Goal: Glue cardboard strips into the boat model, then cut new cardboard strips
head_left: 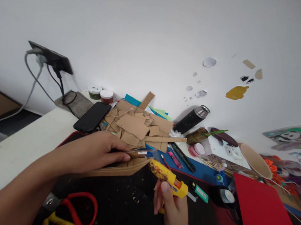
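Note:
My left hand (113, 151) is closed on a folded cardboard piece (121, 170), pinching its upper edge between thumb and fingers. A thin pointed end of the cardboard reaches to the right. In my right hand (171, 203) is a yellow hot glue gun (165, 176), its stained nozzle pointing up and left, close to the cardboard's right tip. I cannot tell whether nozzle and cardboard touch. A clear glue stick (191, 197) sticks out of the gun's back. Beneath them lies a dark work surface (124, 199) with small scraps.
Scissors (80, 206) with red and yellow handles lie at the lower left. Cardboard scraps (136, 125) are heaped behind my hands, beside a black phone (92, 116). A black flask (190, 120), a green cutter (200, 192) and a red sheet (262, 207) are to the right.

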`<state>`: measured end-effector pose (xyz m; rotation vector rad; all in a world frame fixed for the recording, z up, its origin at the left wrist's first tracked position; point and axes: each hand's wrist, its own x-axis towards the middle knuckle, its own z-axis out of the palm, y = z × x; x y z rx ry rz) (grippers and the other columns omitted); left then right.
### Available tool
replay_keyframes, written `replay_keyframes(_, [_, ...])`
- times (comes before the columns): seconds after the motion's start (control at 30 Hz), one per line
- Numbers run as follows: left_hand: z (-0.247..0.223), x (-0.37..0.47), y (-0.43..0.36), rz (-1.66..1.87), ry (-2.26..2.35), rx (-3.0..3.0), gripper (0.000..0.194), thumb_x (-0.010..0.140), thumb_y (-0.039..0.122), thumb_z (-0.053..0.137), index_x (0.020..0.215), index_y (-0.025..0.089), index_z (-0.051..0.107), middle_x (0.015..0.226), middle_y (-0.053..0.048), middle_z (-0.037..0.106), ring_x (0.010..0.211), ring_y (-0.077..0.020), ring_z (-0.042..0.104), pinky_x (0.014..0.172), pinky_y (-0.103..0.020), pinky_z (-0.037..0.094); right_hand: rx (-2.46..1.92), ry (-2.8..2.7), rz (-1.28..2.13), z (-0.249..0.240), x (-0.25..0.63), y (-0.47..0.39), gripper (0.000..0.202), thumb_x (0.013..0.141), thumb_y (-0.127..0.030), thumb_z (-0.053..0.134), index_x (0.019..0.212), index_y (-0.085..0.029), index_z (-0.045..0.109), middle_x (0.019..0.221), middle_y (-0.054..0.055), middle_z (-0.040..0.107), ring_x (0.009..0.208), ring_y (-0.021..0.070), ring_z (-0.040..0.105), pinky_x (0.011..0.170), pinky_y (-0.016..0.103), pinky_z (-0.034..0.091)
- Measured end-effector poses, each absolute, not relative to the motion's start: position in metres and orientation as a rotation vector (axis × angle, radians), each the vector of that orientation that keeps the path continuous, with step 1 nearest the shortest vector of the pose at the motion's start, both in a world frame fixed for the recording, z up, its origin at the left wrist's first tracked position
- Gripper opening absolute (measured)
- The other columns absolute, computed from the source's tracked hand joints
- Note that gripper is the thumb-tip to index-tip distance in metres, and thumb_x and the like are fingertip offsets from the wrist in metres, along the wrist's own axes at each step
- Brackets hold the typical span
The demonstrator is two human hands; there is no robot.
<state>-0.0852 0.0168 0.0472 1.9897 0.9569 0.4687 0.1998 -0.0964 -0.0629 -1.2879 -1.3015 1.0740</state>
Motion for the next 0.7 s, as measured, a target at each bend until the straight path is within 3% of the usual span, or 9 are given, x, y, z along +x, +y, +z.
replay_keyframes(0.23, [0.046,-0.085,0.018,0.416,0.972,1.997,0.035,0.105,0.049,0.061,0.096,0.028,0.086,0.081,0.0,0.079,0.071,-0.0186,0.069,0.064,-0.026,0.045,-1.248,-1.299,1.143,-0.065,0.2,-0.101,0.065,0.113,-0.059,0.055,0.059,-0.022,0.056,0.044,0.001,0.056,0.041,0.0142,0.055,0.047,0.024,0.045])
replay_keyframes(0.4, [0.043,-0.088,0.022,0.537,1.099,1.981,0.041,0.106,0.059,0.057,0.112,0.03,0.085,0.106,-0.004,0.086,0.093,-0.0258,0.076,0.082,-0.033,0.055,-1.307,-1.305,1.109,-0.064,0.199,-0.097,0.054,0.112,-0.06,0.055,0.079,-0.019,0.069,0.045,-0.002,0.055,0.039,0.0142,0.053,0.044,0.023,0.041])
replay_keyframes(0.53, [0.042,-0.088,0.025,0.589,1.178,2.01,0.045,0.106,0.06,0.054,0.118,0.028,0.083,0.119,-0.007,0.084,0.107,-0.032,0.076,0.092,-0.041,0.057,-1.421,-1.54,0.88,-0.048,0.199,-0.087,0.05,0.112,-0.06,0.055,0.085,-0.02,0.07,0.05,-0.002,0.057,0.043,0.0159,0.055,0.048,0.025,0.041])
replay_keyframes(0.7, [0.042,-0.081,0.022,0.607,1.217,2.031,0.043,0.105,0.057,0.055,0.119,0.027,0.082,0.118,-0.006,0.085,0.104,-0.0322,0.076,0.091,-0.041,0.057,-1.445,-1.932,0.475,-0.027,0.196,-0.082,0.041,0.113,-0.054,0.051,0.096,-0.022,0.07,0.075,0.005,0.074,0.062,0.0213,0.072,0.057,0.028,0.045])
